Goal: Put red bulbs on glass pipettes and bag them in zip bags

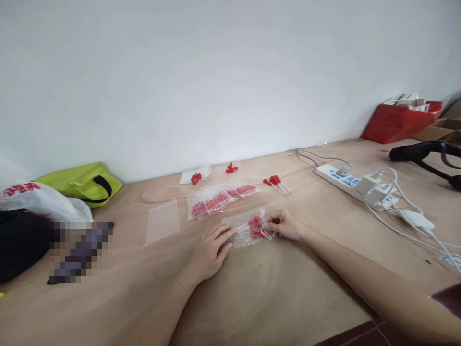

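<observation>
A clear zip bag [245,241] lies flat on the wooden table, holding several droppers [255,232] with red bulbs and thin clear stems. My right hand [286,225] pinches the bag's open-end edge on the right, beside the red bulbs. At the other end, my left hand [212,251] rests with its fingers stretched out and touching the bag near the stem tips. Beyond the hands, several filled zip bags [219,199] overlap in a row. Loose droppers [275,180] lie to the right of that row. Further left is a flat clear bag [163,222].
Red bulbs [196,179] and another small pile of red bulbs [231,168] sit near the wall. A white power strip [334,177] with plugs and cables occupies the right. A red bag [396,122] stands behind it. At left are a lime-green pouch [81,182] and a blurred-out object [82,252].
</observation>
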{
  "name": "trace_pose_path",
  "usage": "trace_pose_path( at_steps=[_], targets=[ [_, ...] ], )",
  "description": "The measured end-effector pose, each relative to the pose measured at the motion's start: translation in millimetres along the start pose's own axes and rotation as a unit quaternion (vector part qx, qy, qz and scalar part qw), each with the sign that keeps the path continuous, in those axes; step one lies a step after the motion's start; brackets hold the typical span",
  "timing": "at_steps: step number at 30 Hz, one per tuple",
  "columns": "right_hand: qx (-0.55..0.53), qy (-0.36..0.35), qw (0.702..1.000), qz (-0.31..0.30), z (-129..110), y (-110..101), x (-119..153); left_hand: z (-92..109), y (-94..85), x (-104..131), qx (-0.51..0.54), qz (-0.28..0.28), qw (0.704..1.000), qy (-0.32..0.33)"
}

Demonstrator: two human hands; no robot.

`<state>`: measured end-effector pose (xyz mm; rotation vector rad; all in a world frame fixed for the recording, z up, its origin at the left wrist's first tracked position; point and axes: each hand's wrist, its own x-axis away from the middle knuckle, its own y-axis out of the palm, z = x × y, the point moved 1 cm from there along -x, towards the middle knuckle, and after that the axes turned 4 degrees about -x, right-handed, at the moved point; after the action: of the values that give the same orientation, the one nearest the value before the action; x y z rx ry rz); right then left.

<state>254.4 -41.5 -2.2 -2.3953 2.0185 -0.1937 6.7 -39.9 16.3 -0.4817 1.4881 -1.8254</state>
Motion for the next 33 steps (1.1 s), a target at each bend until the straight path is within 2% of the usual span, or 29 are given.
trace_pose_path(
  at_steps=[2, 3, 6, 9, 12, 16, 21, 26, 28, 30, 33],
  targets=[
    [0.033, 0.008, 0.999, -0.021, 0.6, -4.5, -1.4, -0.8, 0.6, 0.1, -0.002, 0.003, 1.000, 0.002],
    [0.055, 0.003, 0.998, -0.012, 1.1, -8.1, -3.5, -1.3, 1.0, 0.1, -0.003, 0.004, 1.000, 0.003],
    [0.175, -0.055, 0.978, 0.100, -0.2, -23.7, -16.6, -2.6, 2.0, 0.0, -0.005, 0.005, 1.000, 0.006],
    [0.337, -0.091, 0.911, 0.219, -7.5, -38.8, -36.9, -2.9, 2.4, 0.0, -0.003, 0.006, 1.000, 0.005],
    [0.431, -0.046, 0.864, 0.257, -16.0, -45.2, -60.0, -3.3, 2.7, 0.1, -0.003, 0.004, 1.000, 0.002],
    [0.470, 0.052, 0.842, 0.260, -20.3, -43.7, -84.1, -4.4, 3.7, 0.4, -0.004, 0.006, 1.000, 0.005],
    [0.453, 0.066, 0.849, 0.263, -19.0, -42.4, -95.4, -4.9, 5.2, 0.5, -0.005, 0.005, 1.000, 0.011],
    [0.409, 0.013, 0.872, 0.267, -25.8, -48.2, -87.6, -3.7, 4.9, 0.2, -0.005, 0.003, 1.000, 0.008],
    [0.329, -0.035, 0.895, 0.300, -24.9, -50.2, -76.4, -3.0, 4.1, 0.1, -0.005, 0.002, 1.000, 0.007],
    [0.205, -0.078, 0.916, 0.336, -17.9, -49.7, -61.0, -2.2, 3.2, 0.0, -0.005, 0.001, 1.000, 0.004],
    [0.057, -0.085, 0.937, 0.335, -0.3, -42.2, -37.9, -1.5, 2.4, -0.2, -0.004, 0.001, 1.000, -0.005]
  ],
)
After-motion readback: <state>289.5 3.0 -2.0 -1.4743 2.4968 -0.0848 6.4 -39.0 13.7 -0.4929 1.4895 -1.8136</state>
